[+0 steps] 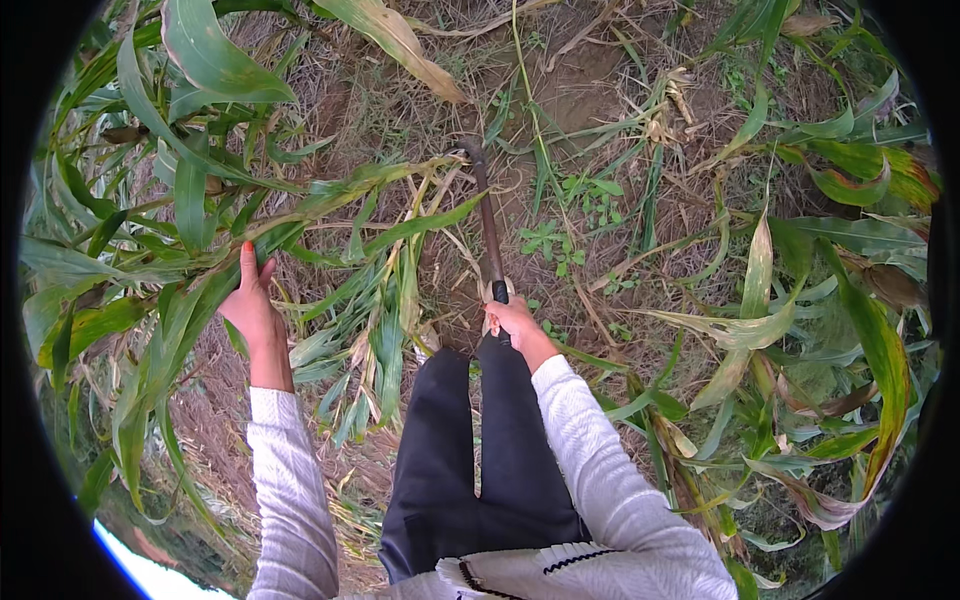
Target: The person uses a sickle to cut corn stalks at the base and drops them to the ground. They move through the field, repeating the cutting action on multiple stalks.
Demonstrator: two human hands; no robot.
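My right hand [511, 319] is closed around the dark-wrapped grip of a long-handled sickle [489, 225], held low in front of my knees. The tool's curved head [471, 146] touches or lies right beside the lower end of a leaning maize stalk [360, 182]. That stalk slants left and up from the ground towards my left hand [255, 300], which grips it among its long green leaves, thumb on top. The fingers behind the stalk are partly hidden. Below the stalk, between my two hands, hang or lie several green and drying maize leaves [386, 330].
Leafy maize plants [97, 225] crowd the left side, and more maize with browning leaves [847, 300] stands at the right. Low green weeds [551, 240] and dry straw cover the brown soil [585, 90]. A cut or broken stalk clump [664, 124] lies at the upper right.
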